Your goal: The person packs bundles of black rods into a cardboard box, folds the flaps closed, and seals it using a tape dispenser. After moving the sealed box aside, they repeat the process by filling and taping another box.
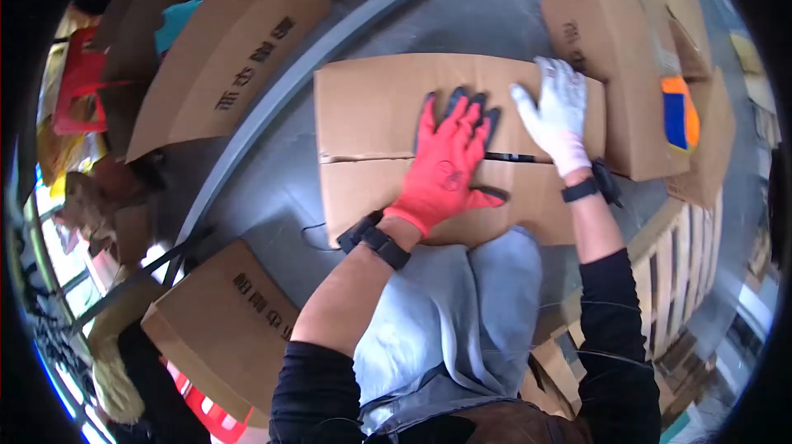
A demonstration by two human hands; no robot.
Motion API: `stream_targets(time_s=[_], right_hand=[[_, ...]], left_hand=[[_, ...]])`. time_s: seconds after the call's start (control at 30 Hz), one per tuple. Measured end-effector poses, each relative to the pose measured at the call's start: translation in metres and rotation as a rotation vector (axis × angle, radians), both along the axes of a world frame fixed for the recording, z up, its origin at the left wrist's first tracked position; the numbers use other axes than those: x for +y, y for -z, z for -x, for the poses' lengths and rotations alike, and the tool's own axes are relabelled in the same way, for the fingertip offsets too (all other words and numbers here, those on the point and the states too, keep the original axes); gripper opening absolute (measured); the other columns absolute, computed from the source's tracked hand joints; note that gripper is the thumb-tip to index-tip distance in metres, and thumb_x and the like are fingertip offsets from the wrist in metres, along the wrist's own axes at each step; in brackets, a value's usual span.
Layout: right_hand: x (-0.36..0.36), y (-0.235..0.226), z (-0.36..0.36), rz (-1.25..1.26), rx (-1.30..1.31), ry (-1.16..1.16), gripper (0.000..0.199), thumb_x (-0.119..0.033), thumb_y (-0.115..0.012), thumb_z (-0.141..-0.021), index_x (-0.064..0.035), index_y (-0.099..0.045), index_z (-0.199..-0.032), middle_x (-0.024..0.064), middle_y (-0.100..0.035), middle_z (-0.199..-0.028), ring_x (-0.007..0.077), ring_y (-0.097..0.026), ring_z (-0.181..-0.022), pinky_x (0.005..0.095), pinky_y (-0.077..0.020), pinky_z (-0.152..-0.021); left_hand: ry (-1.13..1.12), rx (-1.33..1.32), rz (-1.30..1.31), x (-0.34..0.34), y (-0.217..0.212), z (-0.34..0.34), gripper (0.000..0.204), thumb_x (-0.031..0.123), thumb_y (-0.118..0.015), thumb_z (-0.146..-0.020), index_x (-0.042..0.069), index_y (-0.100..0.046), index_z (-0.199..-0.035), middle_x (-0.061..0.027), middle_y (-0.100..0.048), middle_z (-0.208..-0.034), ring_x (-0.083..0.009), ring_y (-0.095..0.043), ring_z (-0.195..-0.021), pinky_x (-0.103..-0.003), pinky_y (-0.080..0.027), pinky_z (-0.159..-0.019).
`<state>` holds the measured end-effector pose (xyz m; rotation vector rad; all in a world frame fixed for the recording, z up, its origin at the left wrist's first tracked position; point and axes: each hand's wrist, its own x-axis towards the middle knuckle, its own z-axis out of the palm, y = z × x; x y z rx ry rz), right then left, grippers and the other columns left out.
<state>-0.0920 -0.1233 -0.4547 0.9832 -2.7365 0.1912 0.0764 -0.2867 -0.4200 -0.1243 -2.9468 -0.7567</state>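
Observation:
A brown cardboard box (371, 106) lies in front of my knees, its two top flaps folded inward. A narrow dark gap shows between the flaps, widest right of my left hand. My left hand (450, 168), in a red glove with dark fingertips, rests flat across the seam, fingers spread toward the far side. On the right part of the far flap, near the box's edge, lies my right hand (561, 114) in a white glove, thumb apart from the fingers. Both hands touch the cardboard and hold nothing. What the box contains is hidden.
Printed cardboard boxes stand at the right (610, 65), upper left (239, 65) and lower left (223, 320). An orange and blue item (680, 114) sits against the right boxes. A wooden pallet (681, 254) lies lower right. A grey curved rail (330, 40) crosses behind the box.

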Motion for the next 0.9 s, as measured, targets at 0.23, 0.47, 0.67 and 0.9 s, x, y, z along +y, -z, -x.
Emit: stream_targets(time_s=[0.23, 0.47, 0.67, 0.9], right_hand=[[0.011, -0.004, 0.003, 0.020, -0.036, -0.014, 0.058, -0.039, -0.064, -0.089, -0.0027, -0.050, -0.132, 0.0191, -0.053, -0.132, 0.0358, -0.045, -0.129, 0.0500, -0.0309, -0.111], [0.002, -0.009, 0.003, 0.112, -0.036, -0.025, 0.056, -0.036, -0.066, -0.087, -0.0027, -0.052, -0.129, 0.0178, -0.054, -0.131, 0.0351, -0.046, -0.127, 0.0500, -0.0305, -0.111], [0.005, -0.010, 0.000, 0.088, -0.081, 0.023, 0.056, -0.037, -0.067, -0.086, -0.0039, -0.052, -0.129, 0.0175, -0.054, -0.131, 0.0346, -0.046, -0.127, 0.0505, -0.0284, -0.113], [0.002, -0.009, 0.002, 0.097, 0.020, 0.015, 0.056, -0.038, -0.067, -0.086, -0.0058, -0.052, -0.129, 0.0163, -0.055, -0.130, 0.0333, -0.047, -0.128, 0.0514, -0.0264, -0.114]], left_hand=[[-0.224, 0.006, 0.133, -0.069, -0.010, -0.031, 0.092, 0.049, -0.070, -0.076, 0.001, -0.037, -0.146, -0.0202, -0.038, -0.150, -0.0399, -0.030, -0.142, -0.064, -0.015, -0.114], [-0.239, 0.034, 0.297, -0.093, 0.000, -0.040, 0.082, 0.048, -0.065, -0.082, 0.001, -0.041, -0.143, -0.0224, -0.038, -0.149, -0.0400, -0.030, -0.142, -0.062, -0.017, -0.114], [-0.306, -0.184, 0.338, -0.097, -0.001, -0.004, 0.079, 0.051, -0.063, -0.084, 0.001, -0.043, -0.142, -0.0226, -0.043, -0.147, -0.0413, -0.033, -0.141, -0.062, -0.014, -0.114], [-0.264, -0.153, 0.325, -0.119, 0.007, 0.040, 0.067, 0.053, -0.060, -0.087, 0.009, -0.052, -0.137, -0.0149, -0.057, -0.134, -0.0348, -0.047, -0.131, -0.060, -0.015, -0.115]])
